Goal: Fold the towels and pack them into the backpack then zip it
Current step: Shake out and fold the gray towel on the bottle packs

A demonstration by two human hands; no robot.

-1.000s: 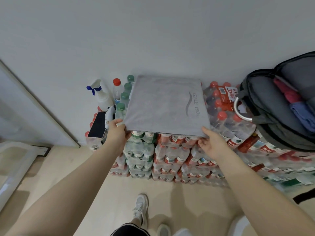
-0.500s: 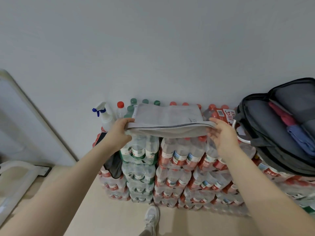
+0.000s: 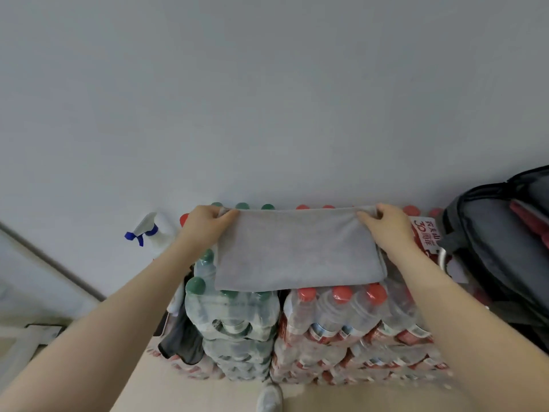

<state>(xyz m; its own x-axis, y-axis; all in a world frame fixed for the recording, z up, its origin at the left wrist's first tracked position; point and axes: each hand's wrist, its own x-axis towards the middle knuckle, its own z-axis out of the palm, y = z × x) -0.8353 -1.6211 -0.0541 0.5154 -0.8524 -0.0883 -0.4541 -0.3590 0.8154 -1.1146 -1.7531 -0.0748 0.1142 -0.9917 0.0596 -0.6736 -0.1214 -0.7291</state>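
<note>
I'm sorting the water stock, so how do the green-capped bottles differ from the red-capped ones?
The green-capped bottles stand left, under the left hand; the red-capped bottles stand right, nearer the backpack. Green ones carry pale labels, red ones red labels. Both are clear, shrink-wrapped, stacked, and share the gray towel lying on top.

The gray towel [image 3: 297, 251] is folded into a long flat shape. It lies on top of the stacked water bottle packs [image 3: 350, 316], by the wall. Its far edge is pinched at both corners, and its near edge hangs a little over the bottle caps. The backpack [image 3: 502, 257] is dark gray and black. It sits to the right of the towel, on the same bottles. It is open wide, and something red [image 3: 531, 221] shows inside it.
</note>
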